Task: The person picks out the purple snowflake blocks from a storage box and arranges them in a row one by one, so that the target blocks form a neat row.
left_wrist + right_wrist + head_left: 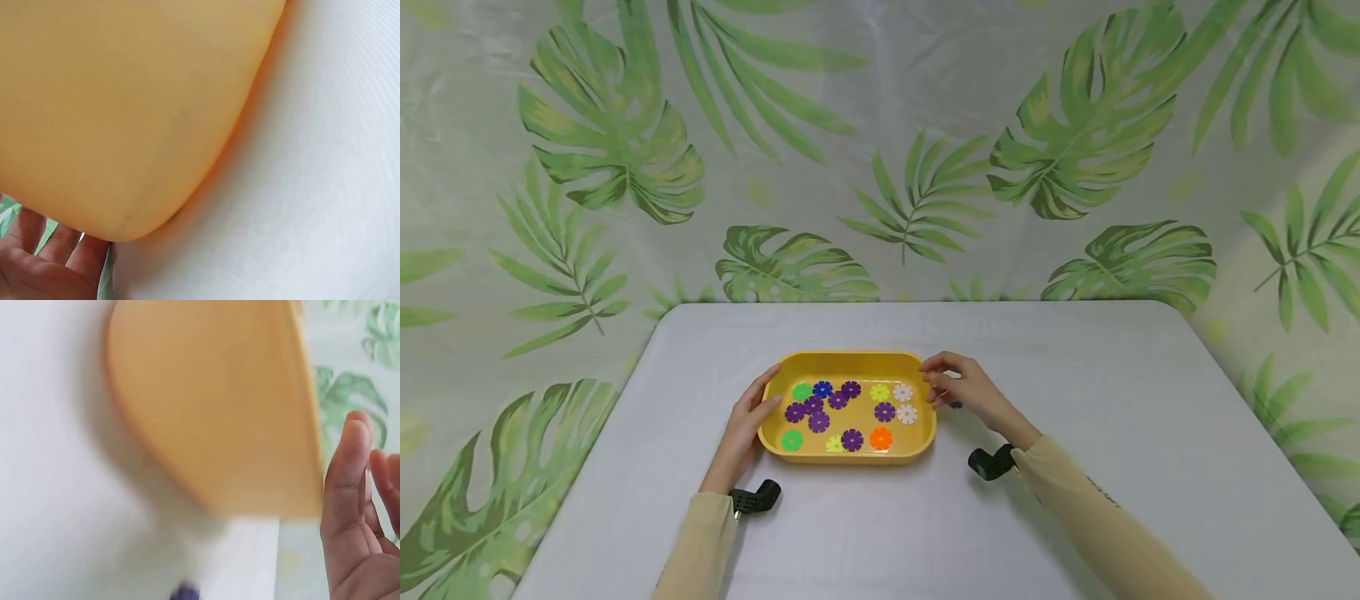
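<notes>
A yellow tray holds several notched plastic discs, such as an orange disc, a green disc, a white disc and a dark purple disc. On its left end, my left hand grips the wall, thumb over the rim and fingers outside. My right hand is at the right end, its fingertips right at the rim and its fingers loosely bent. In the right wrist view its fingers stand beside the tray wall with nothing between them.
A small purple piece lies on the white table just below my right hand, outside the tray. Black wrist cameras, one on the left and one on the right, sit close over the tabletop. Behind the table hangs a leaf-print cloth.
</notes>
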Motion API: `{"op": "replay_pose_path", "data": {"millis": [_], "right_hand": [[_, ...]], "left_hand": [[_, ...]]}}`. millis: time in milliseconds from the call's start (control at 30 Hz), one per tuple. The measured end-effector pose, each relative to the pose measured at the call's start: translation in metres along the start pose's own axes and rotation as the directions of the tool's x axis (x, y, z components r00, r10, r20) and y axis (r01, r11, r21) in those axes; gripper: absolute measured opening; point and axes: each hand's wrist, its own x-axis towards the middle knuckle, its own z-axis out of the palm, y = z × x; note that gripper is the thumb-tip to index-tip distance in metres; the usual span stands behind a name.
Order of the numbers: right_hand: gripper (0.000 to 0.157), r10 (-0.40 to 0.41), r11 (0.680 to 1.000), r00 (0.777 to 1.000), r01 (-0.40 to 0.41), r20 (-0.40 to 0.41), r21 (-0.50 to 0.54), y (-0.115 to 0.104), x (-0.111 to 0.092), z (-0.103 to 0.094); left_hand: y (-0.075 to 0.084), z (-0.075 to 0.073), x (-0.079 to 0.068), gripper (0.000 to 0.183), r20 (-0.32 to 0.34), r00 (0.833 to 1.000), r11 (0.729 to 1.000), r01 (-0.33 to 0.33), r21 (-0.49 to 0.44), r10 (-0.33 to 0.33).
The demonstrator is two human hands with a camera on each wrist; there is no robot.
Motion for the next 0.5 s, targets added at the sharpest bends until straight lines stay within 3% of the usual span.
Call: {"op": "replay_pose_path", "data": {"millis": [267, 500], "right_hand": [[0.027, -0.014, 1.0, 0.969, 0.01, 0.248, 0.018, -0.018, 0.006, 0.058], [0.024, 0.087, 0.995, 0.952, -0.07, 0.292, -0.067, -0.012, 0.013, 0.096]], "left_hand": [[0.0, 0.0, 0.001, 0.049, -0.008, 1.0, 1.0, 0.006, 0.003, -0.006], [0.001, 0.0, 0.001, 0.049, -0.011, 1.0, 1.0, 0.009, 0.005, -0.009]]}}
